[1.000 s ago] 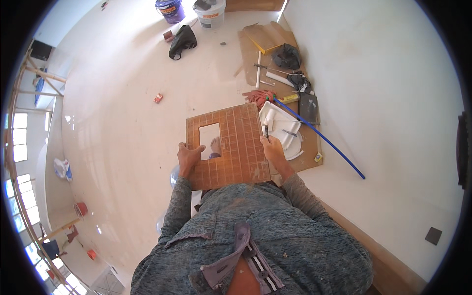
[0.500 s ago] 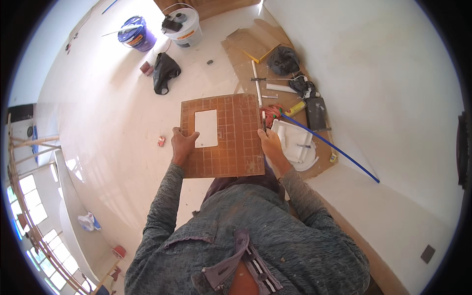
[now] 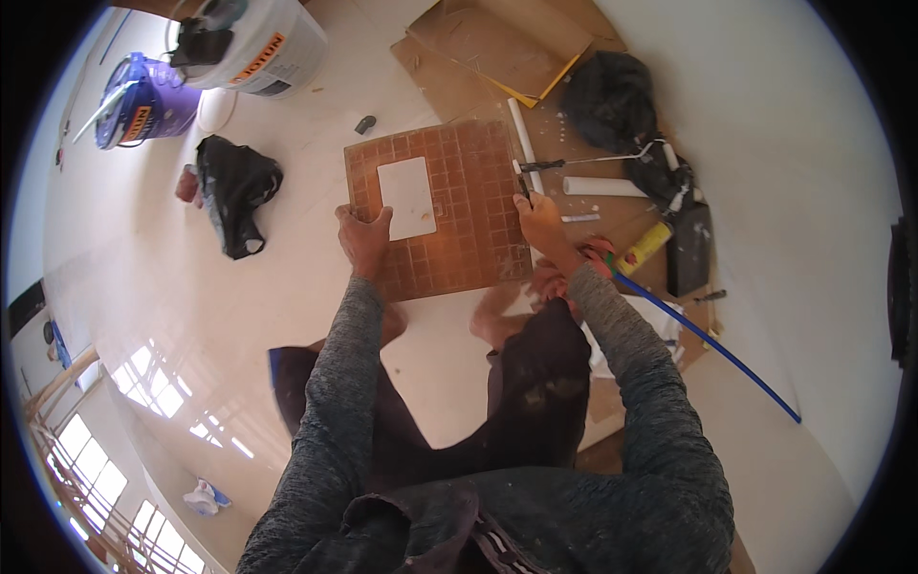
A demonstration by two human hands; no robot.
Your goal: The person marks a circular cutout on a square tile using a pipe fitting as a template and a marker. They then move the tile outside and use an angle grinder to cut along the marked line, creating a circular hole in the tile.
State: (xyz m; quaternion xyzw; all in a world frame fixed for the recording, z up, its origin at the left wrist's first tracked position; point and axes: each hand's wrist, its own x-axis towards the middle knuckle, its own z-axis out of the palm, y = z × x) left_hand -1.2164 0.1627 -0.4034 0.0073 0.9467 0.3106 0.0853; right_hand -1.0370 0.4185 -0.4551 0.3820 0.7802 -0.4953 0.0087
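Observation:
A square brown tile, its grid-ribbed back facing up, is between my two hands over the pale floor. A white rectangle shows left of its middle; whether it is a cut-out or a patch I cannot tell. My left hand grips the tile's left side, thumb on top by the rectangle and fingers hidden beneath. At the right edge, my right hand grips the tile and also holds a slim dark pen-like tool with a white end. Whether the tile touches the floor is unclear.
On the right, cardboard carries a black bag, a white tube, a yellow tube and a dark box. A blue pole slants by the wall. Far left stand a white bucket, purple bucket and black plastic bag.
My body has bent down and forward, and my bent legs now show below the tile. Both hands keep their grip on the tile, which appears lowered nearer the floor.

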